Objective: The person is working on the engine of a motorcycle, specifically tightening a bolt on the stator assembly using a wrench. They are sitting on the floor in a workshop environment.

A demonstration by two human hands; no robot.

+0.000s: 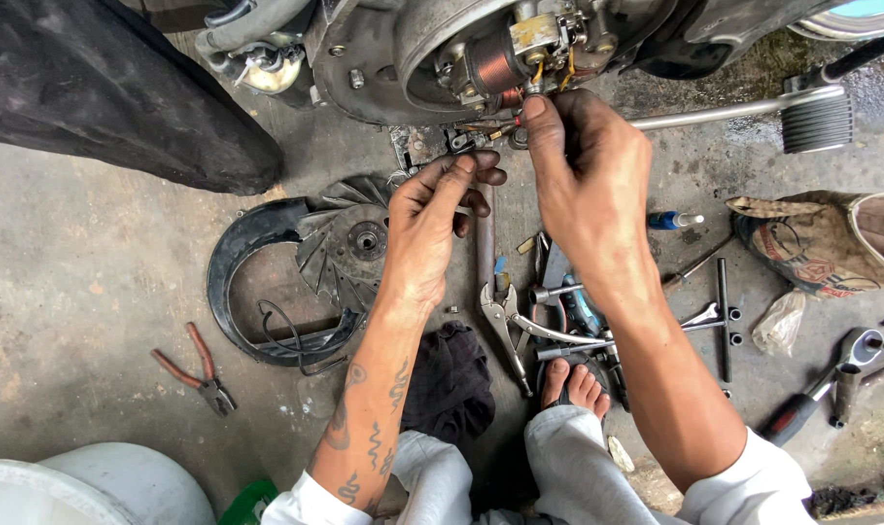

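Note:
An opened scooter engine (383,58) fills the top of the head view, its copper-wound stator coil (495,66) exposed with yellow and orange wires. My right hand (583,180) is raised to those wires, thumb and fingers pinched on a small wire end just below the coil. My left hand (437,219) hovers a little lower and to the left, fingertips curled close to the same wires; what it grips is too small to tell. Both hands are smeared with grease.
On the concrete floor lie a black fan cover (257,282) with the finned flywheel (349,243), red-handled pliers (194,369), locking pliers (505,311), several socket wrenches (724,311), a dark rag (451,379), a ratchet (831,374) and a sack (821,243). A kick lever (753,109) juts right.

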